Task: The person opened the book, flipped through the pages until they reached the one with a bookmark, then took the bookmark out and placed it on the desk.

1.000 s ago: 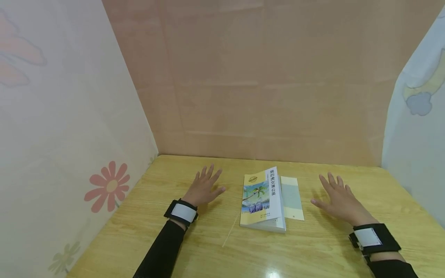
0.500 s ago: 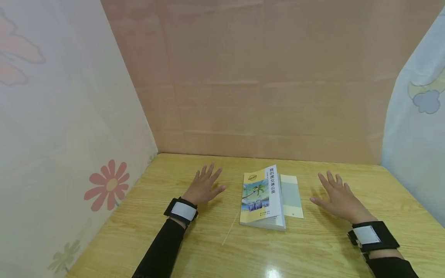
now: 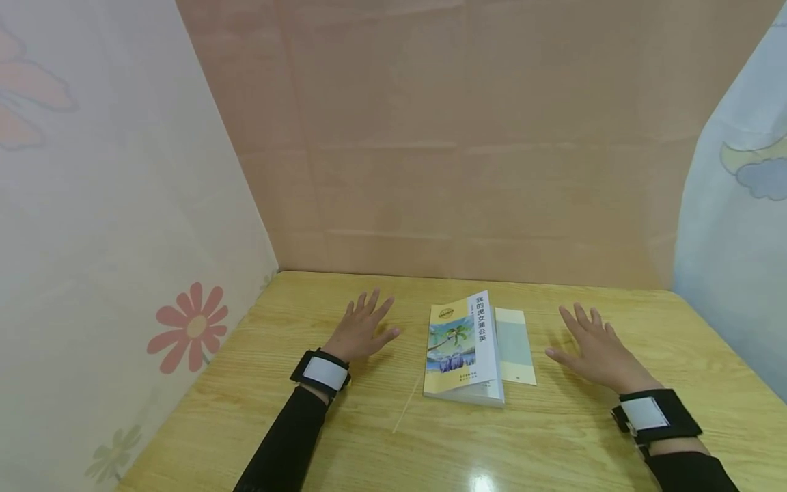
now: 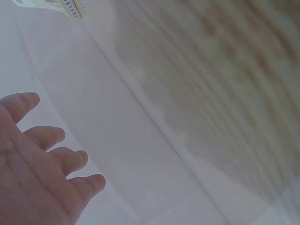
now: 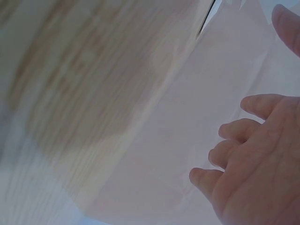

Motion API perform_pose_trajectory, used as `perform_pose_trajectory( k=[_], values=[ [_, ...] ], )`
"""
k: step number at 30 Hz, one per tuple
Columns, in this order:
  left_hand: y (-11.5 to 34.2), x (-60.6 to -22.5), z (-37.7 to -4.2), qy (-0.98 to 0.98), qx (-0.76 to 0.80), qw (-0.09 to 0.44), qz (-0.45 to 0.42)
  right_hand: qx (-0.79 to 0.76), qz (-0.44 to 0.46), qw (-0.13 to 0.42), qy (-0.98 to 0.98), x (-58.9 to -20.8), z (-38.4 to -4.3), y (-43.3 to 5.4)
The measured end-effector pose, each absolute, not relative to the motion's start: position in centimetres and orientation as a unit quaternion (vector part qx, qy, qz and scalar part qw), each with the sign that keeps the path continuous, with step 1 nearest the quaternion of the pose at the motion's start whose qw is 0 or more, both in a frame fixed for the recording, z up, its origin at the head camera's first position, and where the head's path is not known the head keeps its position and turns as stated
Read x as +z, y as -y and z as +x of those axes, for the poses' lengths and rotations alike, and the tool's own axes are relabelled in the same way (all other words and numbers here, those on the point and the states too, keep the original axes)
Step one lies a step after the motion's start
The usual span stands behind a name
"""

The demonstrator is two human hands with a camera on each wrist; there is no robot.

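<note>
A paperback book (image 3: 455,352) lies on the wooden table, its front cover lifted a little along the right side. The cover bears a palm tree picture and a white strip of dark characters. Partly under its right side is a flat pale yellow and green card (image 3: 515,345). My left hand (image 3: 359,331), fingers spread, is over the table left of the book. To the right of the card my right hand (image 3: 599,352) is likewise spread, palm down. Both hands hold nothing. Each wrist view shows a bare palm, the left palm (image 4: 35,173) and the right palm (image 5: 267,164).
A thin pale strip (image 3: 407,406) extends from the book's lower left onto the table (image 3: 369,451). Behind the table stands a brown sheet (image 3: 455,150). Flower-patterned white cloth (image 3: 123,225) borders the left side, and pale blue cloth (image 3: 732,232) the right.
The head view has shifted very slightly. My right hand appears a few pixels further left; the left hand, book and card keep their places.
</note>
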State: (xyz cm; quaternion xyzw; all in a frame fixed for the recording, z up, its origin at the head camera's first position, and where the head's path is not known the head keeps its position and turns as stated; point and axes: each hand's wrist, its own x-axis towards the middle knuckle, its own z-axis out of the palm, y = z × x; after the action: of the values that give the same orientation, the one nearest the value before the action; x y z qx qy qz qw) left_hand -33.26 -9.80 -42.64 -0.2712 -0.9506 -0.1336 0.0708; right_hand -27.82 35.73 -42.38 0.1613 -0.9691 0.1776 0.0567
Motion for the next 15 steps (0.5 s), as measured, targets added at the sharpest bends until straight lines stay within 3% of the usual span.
perform_pose_trajectory(
  k=[9,15],
  values=[
    [-1.2,-42.9,-35.8,0.891,-0.155,0.035,-0.426,0.172,-0.004,0.073,0.982,-42.0,-15.8,-42.2],
    [-8.1,-43.5,-33.5,0.839,-0.171,0.006,-0.516,0.148,-0.102,0.044,0.983,-41.5,-7.2,-43.9]
  ],
)
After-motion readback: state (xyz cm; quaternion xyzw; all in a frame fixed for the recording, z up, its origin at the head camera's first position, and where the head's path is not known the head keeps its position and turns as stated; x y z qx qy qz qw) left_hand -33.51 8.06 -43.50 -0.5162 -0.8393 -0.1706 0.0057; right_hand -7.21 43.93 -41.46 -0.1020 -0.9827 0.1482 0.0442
